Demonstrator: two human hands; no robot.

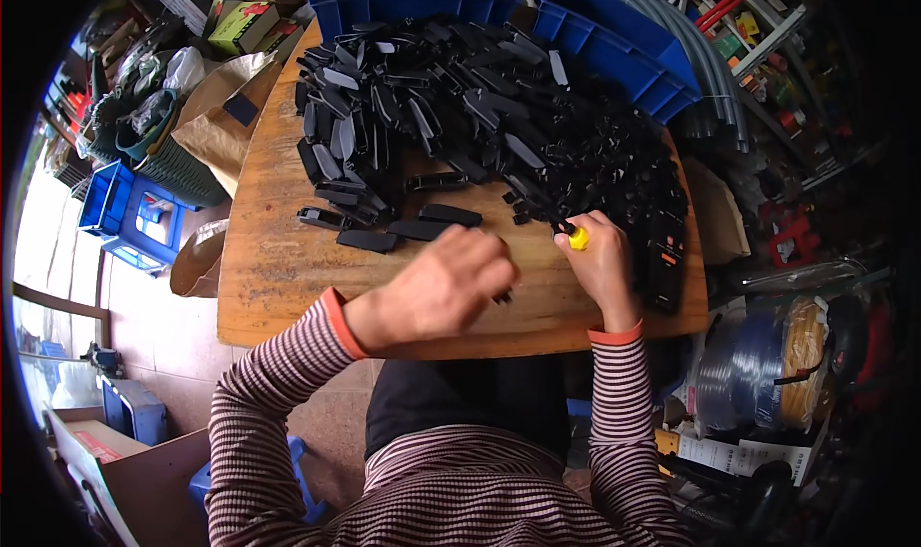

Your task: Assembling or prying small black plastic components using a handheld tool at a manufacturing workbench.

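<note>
Hands: left hand (436,293) closed on one small black part (502,297), right hand (602,264) gripping one yellow-handled screwdriver (577,237).

Worn matt wooden table (278,269); semi-glossy black plastic parts (480,106); blue plastic bins (624,58); tool's yellow cap (578,239), probably plastic

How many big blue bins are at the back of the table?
2. One bin sits at the table's far edge, in the middle; the other bin is to its right, tilted. Clutter may hide more.

Wooden table (278,269) is buried in black plastic parts (480,106) — piled beyond both hands — two blue bins (614,53) behind.
</note>
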